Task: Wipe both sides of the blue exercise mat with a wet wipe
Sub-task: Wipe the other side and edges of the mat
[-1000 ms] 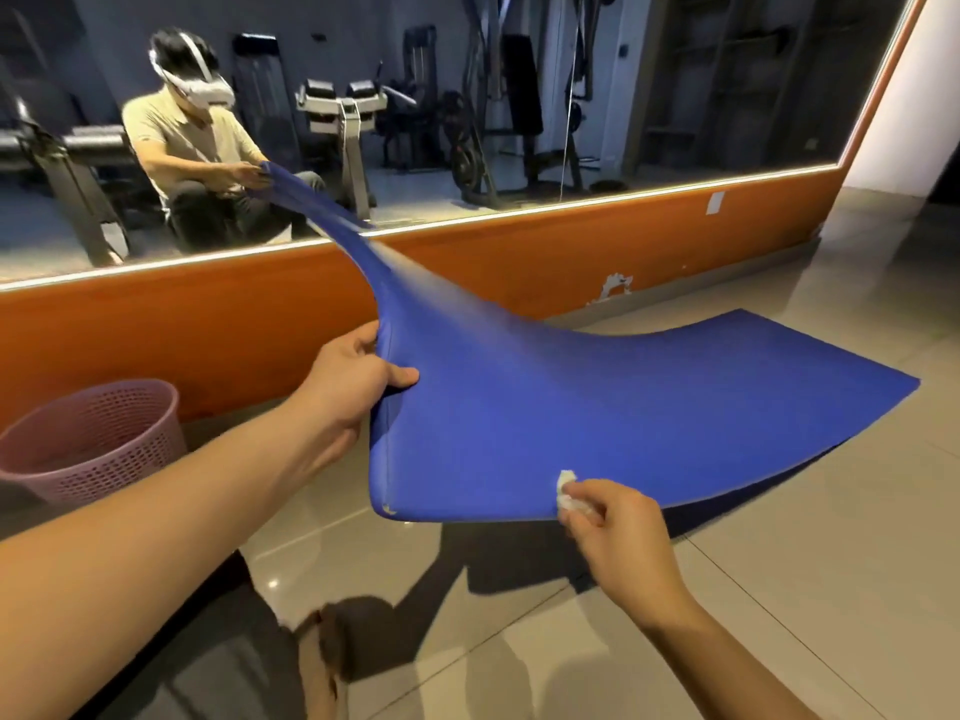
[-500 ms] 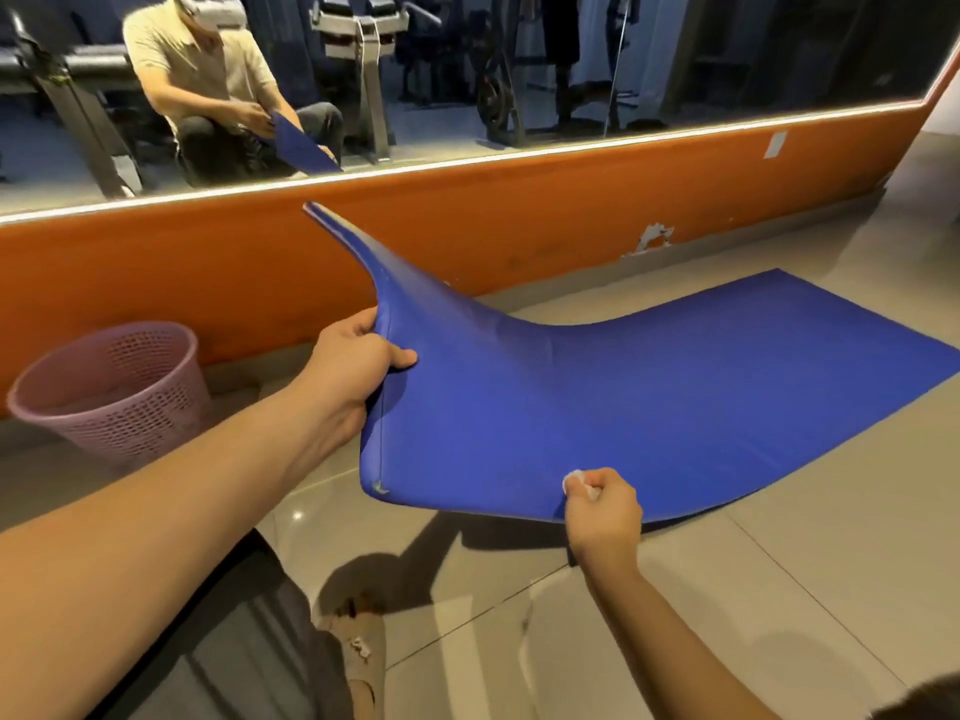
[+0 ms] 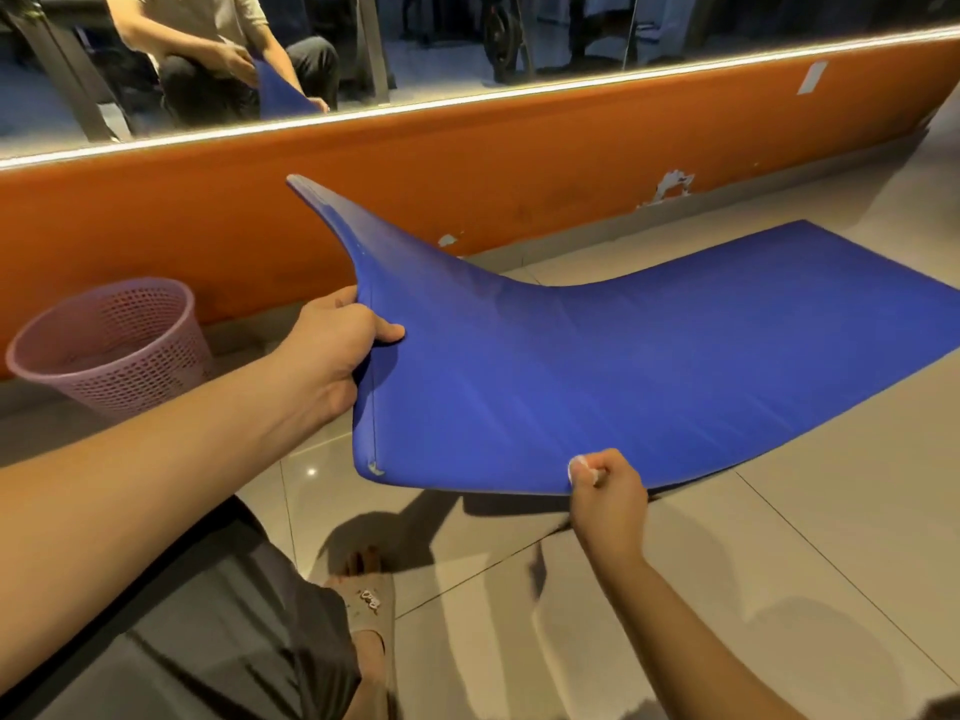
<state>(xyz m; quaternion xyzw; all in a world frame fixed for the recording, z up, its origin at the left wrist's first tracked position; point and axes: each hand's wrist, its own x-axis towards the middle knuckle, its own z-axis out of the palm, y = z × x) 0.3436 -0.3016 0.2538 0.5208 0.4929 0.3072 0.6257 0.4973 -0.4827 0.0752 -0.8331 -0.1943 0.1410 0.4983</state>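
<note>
Floor [image 3: 779,563]: beige glossy tiles with thin dark joints; it carries the mat's far end and the basket.
Wall [image 3: 519,163]: one orange band along the far side of the floor, with two chipped patches of paint and one pale strip stuck near its top right.
Mirror [image 3: 519,39]: one, above the orange band, with a lit lower edge; it reflects a crouching person holding the mat, and dark gym frames too dim to count.
Blue exercise mat [image 3: 623,371]: one. The far end lies flat on the floor near the wall; the near end is lifted clear of the tiles and throws a shadow below. One near corner curls upward in front of the orange band.
Left hand [image 3: 332,345]: one, on the mat's short near edge; the thumb lies on top and the fingers wrap beneath, gripping the mat.
Right hand [image 3: 608,496]: one, at the mat's long near edge; the fingers are curled tight, pinching that edge together with the wipe.
Wet wipe [image 3: 579,466]: one, white and bunched; only a small part shows above the right fingers, touching the mat.
Basket [image 3: 130,376]: one, pink mesh plastic, upright against the wall at left, well apart from the mat.
Sandal [image 3: 369,605]: one, tan, on a foot under the lifted end.
</note>
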